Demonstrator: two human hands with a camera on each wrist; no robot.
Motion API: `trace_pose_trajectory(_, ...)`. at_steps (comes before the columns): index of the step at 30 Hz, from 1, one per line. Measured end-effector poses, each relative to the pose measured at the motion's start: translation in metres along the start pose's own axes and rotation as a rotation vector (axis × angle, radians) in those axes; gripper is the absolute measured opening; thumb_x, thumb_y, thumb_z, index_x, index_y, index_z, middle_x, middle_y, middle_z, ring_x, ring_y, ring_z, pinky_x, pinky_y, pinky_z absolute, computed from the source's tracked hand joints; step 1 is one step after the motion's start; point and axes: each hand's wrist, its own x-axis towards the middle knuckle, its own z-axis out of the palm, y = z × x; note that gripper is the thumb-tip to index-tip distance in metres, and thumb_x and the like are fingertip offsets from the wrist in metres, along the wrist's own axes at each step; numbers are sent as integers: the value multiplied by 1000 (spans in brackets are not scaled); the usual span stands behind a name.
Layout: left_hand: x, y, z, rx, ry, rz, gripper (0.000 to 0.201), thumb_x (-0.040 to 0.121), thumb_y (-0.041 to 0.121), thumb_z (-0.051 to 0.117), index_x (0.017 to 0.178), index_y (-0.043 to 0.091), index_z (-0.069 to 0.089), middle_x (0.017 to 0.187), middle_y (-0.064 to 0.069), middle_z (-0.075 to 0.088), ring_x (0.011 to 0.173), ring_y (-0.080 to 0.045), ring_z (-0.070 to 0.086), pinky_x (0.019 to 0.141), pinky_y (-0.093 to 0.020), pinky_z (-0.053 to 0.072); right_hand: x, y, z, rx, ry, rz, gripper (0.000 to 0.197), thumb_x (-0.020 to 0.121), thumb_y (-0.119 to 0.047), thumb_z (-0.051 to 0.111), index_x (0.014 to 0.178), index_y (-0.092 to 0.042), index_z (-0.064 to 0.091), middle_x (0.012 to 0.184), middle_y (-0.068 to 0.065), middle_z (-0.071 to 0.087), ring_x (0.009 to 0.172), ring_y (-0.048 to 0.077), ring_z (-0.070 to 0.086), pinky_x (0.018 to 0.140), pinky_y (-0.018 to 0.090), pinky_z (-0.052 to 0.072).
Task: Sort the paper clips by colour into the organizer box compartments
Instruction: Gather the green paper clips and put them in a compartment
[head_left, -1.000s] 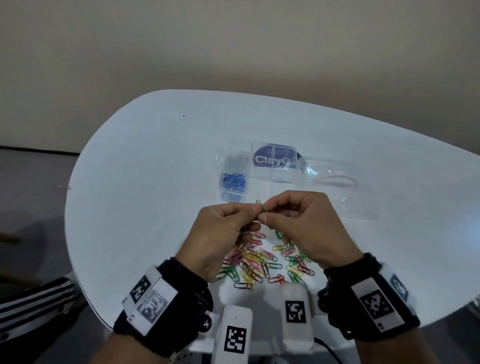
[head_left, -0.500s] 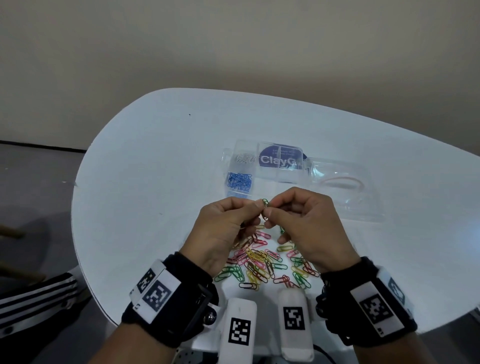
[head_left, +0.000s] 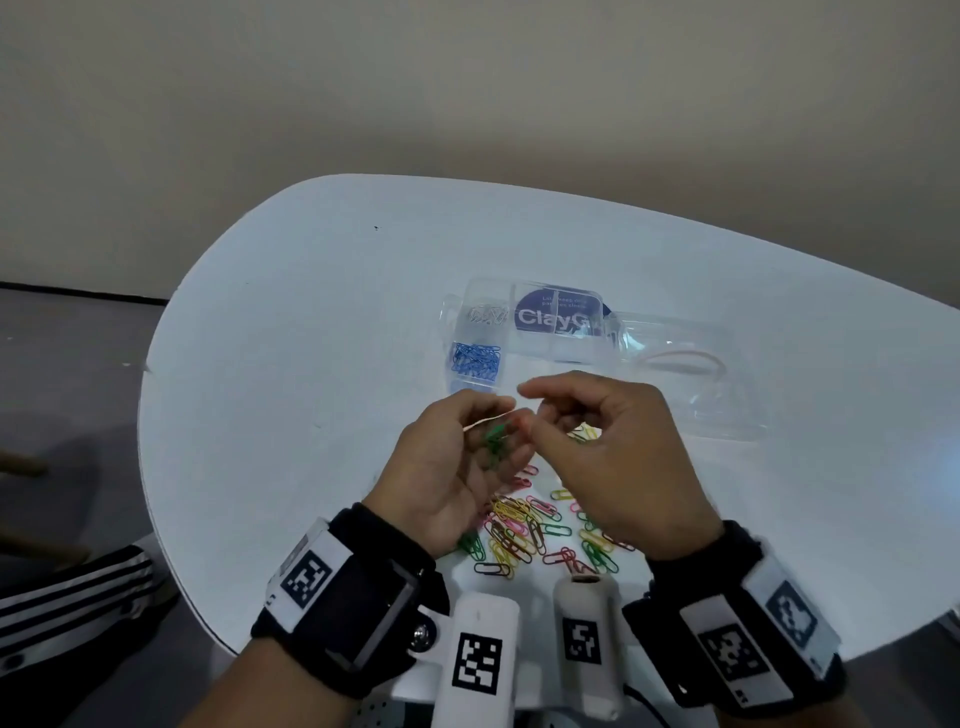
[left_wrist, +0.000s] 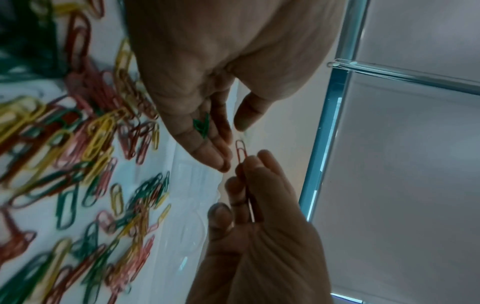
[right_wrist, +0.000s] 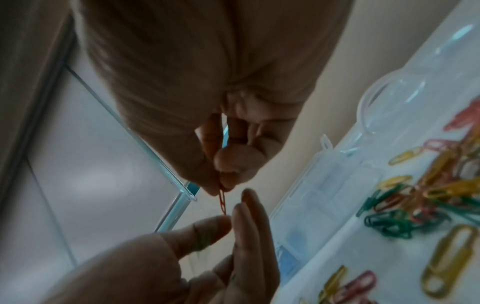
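Observation:
My left hand (head_left: 506, 434) is turned palm up above the pile of mixed paper clips (head_left: 524, 525). Its fingers (left_wrist: 207, 152) are nearly straight, and green clips (left_wrist: 201, 125) lie loose on them. Just to its right, my right hand (head_left: 530, 413) pinches a red paper clip (left_wrist: 241, 150) between thumb and fingertips; the clip's free end almost touches the left fingertips (right_wrist: 249, 207). The clear organizer box (head_left: 550, 353) sits beyond the hands. Its near left compartment holds blue clips (head_left: 475, 358), and the far left one holds silver clips (head_left: 485, 315).
The box's clear lid (head_left: 727, 410) lies open to the right with a pinkish loop (head_left: 680, 358) on it. The white table's (head_left: 311, 364) curved edge runs close on the left. The wrist cameras' white mounts (head_left: 478, 665) stand at the near edge.
Both hands were pinching joined clips together. They have drawn apart: the left has turned palm up with the green clips on it, and the right holds the red clip alone.

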Motion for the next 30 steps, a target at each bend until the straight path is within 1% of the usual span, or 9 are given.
trace_pose_trajectory(2, -1, -2, 1, 28, 8, -52, 18, 94, 17, 53, 82, 5, 61, 65, -8, 63, 49, -14, 57, 45, -21, 51, 1, 1, -6, 15, 14, 16, 27, 81, -2, 72, 94, -25, 72, 65, -7, 66, 62, 3, 59, 62, 17, 53)
trace_pose_trajectory(4, 1, 0, 0, 52, 31, -71, 25, 95, 22, 51, 71, 12, 53, 55, 1, 43, 43, -10, 35, 34, -18, 31, 7, 8, -18, 63, 97, 49, 19, 80, 0, 75, 91, -16, 72, 64, -6, 63, 58, 4, 55, 53, 17, 50)
trace_pose_trajectory(7, 4, 6, -2, 204, 67, 14, 31, 97, 26, 49, 67, 18, 46, 52, 6, 23, 40, -7, 17, 34, -16, 13, 13, 15, -31, 134, 151, 172, 12, 80, -1, 76, 88, -9, 71, 70, 10, 68, 56, 11, 59, 45, 20, 47)
trace_pose_trajectory(10, 1, 8, -1, 386, 36, 103, 27, 102, 26, 45, 77, 15, 51, 49, 8, 22, 38, -7, 15, 34, -15, 13, 17, 21, -29, 193, 40, 302, 5, 84, -3, 72, 87, -7, 72, 73, 14, 72, 53, 14, 60, 43, 21, 45)
trace_pose_trajectory(14, -3, 4, 0, 646, -14, 155, 25, 102, 23, 45, 90, 11, 63, 46, 10, 27, 38, -7, 19, 36, -16, 18, 16, 38, -24, -369, -133, 323, 8, 77, -22, 79, 73, -21, 72, 63, -4, 65, 54, 10, 57, 56, 25, 44)
trace_pose_trajectory(18, -3, -2, 5, 859, -23, 189, 28, 100, 30, 51, 84, 17, 70, 37, 9, 39, 35, 0, 31, 47, -23, 25, 13, 42, -19, -562, -227, 388, 18, 72, -31, 78, 79, -29, 62, 80, -7, 62, 76, 17, 66, 74, 36, 55)
trace_pose_trajectory(21, -5, -5, 9, 864, -51, 179, 28, 100, 28, 52, 86, 12, 71, 46, -11, 53, 31, 2, 38, 41, -18, 29, 17, 43, -16, -587, -230, 393, 20, 72, -29, 75, 79, -30, 56, 84, -9, 59, 84, 19, 64, 79, 38, 55)
trace_pose_trajectory(24, -6, -5, 10, 820, -55, 168, 27, 101, 22, 51, 87, 6, 68, 38, 11, 42, 27, 0, 38, 34, -8, 28, 20, 46, -13, -528, -208, 415, 15, 74, -24, 72, 77, -28, 58, 82, -6, 64, 80, 22, 68, 78, 41, 58)
trace_pose_trajectory(30, 1, -4, 2, 787, -70, 173, 28, 100, 27, 52, 81, 14, 69, 47, 8, 29, 38, -7, 21, 37, -17, 20, 22, 48, -9, -552, -263, 394, 7, 82, -21, 63, 76, -23, 62, 76, -4, 69, 77, 21, 70, 79, 40, 58)
